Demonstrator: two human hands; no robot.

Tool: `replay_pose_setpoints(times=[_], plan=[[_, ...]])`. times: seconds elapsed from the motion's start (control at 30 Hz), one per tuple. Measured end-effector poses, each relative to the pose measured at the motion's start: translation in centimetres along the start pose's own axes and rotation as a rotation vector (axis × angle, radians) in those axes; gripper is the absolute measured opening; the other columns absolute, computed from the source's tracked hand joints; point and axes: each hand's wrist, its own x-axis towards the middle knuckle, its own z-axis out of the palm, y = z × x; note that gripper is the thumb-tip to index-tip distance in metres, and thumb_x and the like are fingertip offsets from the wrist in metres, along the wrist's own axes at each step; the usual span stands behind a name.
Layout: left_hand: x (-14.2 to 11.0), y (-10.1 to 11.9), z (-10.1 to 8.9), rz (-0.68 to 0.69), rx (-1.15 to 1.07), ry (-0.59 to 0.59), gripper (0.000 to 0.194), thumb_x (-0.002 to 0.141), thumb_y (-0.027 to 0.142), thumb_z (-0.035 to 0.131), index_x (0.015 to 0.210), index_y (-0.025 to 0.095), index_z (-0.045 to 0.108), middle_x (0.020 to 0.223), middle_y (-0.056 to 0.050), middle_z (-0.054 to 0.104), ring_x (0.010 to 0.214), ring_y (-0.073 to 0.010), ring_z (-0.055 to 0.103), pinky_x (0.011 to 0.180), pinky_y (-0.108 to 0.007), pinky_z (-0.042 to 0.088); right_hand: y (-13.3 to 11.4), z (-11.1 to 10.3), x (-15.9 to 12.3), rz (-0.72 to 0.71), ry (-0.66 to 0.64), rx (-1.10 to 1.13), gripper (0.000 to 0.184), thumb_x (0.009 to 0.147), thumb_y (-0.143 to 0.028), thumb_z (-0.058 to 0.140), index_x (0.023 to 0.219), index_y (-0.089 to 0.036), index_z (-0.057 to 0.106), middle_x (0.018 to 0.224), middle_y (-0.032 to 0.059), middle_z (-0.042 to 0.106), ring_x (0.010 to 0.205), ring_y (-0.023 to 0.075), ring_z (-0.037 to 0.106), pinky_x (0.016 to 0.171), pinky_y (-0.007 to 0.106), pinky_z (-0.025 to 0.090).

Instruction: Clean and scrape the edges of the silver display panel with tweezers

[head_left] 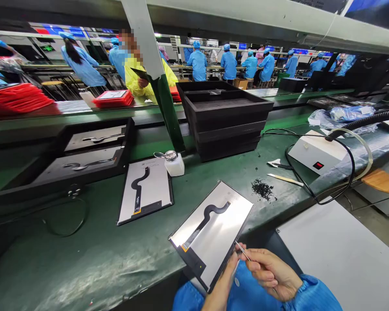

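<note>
A flat display panel with a silver back and a black curved flex cable is held tilted over the near edge of the green bench. My left hand grips its lower right edge from beneath, fingers mostly hidden. My right hand is closed in a pinch on thin metal tweezers, whose tips touch the panel's right edge. A second panel of the same kind lies flat on the bench to the left.
A small white solvent bottle stands behind the flat panel. Stacked black trays sit at the back, more trays at left. A white control box with cables, a pile of black scraps and small tools lie at right. Other workers stand beyond.
</note>
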Motion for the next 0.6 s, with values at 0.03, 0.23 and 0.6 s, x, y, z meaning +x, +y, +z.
replay_pose_setpoints(times=[0.03,0.23,0.6], plan=[[0.3,0.5,0.5,-0.056,-0.056,-0.03,0.05,0.083,0.063,0.065,0.109,0.021,0.074,0.122,-0.011,0.068,0.124,-0.0295,0.058,0.111,-0.042,0.041,0.1,-0.1,0.1,0.008,-0.009,0.025,0.039,0.065,-0.037,0.087,0.082,-0.01,0.065,0.054,-0.0101,0.049,0.032,-0.005,0.019,0.029,0.011,0.008],[0.7,1.8,2.2,-0.181,-0.348,0.002,0.051,0.058,0.056,0.089,0.089,0.017,0.079,0.109,-0.013,0.072,0.121,-0.0343,0.057,0.114,-0.047,0.035,0.0,-0.1,0.3,0.045,-0.046,0.089,0.034,0.072,-0.032,0.084,0.081,-0.01,0.06,0.053,-0.0102,0.045,0.033,-0.0044,0.016,0.029,0.011,0.005],[0.8,1.8,3.9,-0.165,-0.504,0.178,0.047,0.047,0.048,0.096,0.077,0.016,0.077,0.09,-0.008,0.074,0.105,-0.0258,0.065,0.106,-0.039,0.044,-0.6,1.1,-1.3,-0.147,0.106,-0.415,0.06,0.068,-0.072,0.073,0.072,-0.021,0.041,0.05,-0.0109,0.047,0.031,-0.0012,0.024,0.027,0.013,0.015]])
